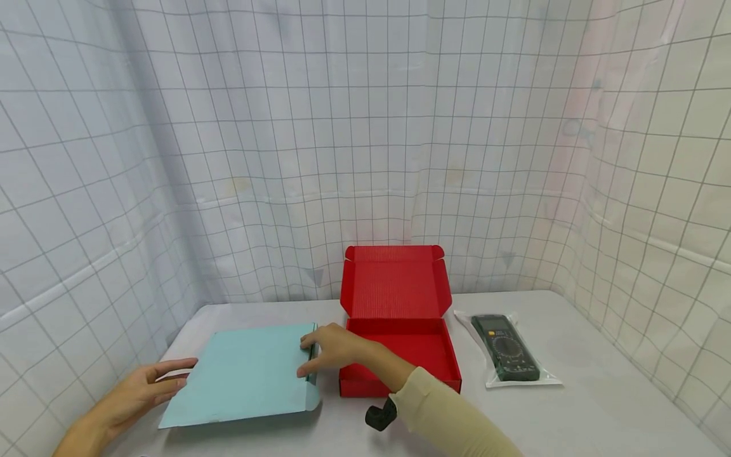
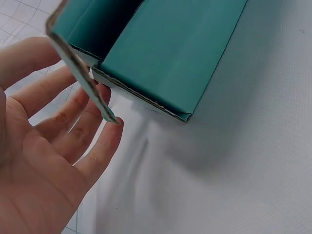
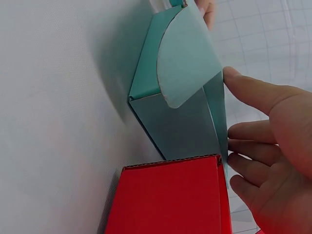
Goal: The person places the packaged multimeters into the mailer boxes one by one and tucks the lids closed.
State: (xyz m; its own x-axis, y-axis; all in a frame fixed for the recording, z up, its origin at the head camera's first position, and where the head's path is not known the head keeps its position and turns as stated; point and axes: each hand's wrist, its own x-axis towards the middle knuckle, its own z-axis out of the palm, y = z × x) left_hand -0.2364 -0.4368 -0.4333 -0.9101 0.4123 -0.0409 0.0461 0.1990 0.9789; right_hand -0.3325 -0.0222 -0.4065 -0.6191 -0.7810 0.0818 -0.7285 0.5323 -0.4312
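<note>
A light blue cardboard mailer box (image 1: pixel 245 368) stands on the left of the table, its lid tilted over the base and its front side partly open. My left hand (image 1: pixel 134 397) is at the lid's left edge, fingers spread and loosely bent. In the left wrist view those fingers (image 2: pixel 68 112) lie behind a side flap (image 2: pixel 80 78), fingertips right at its edge. My right hand (image 1: pixel 337 349) reaches over the box's right edge, with thumb and fingers spread against the lid. The right wrist view shows a rounded flap (image 3: pixel 187 63) sticking out at the near corner.
An open red cardboard box (image 1: pixel 400 387) stands right of the blue one, lid upright at the back; my right forearm crosses its front left part. Farther right lies a multimeter (image 1: pixel 507 349) in a clear plastic bag. A white gridded curtain (image 1: pixel 377 127) surrounds the white-covered table.
</note>
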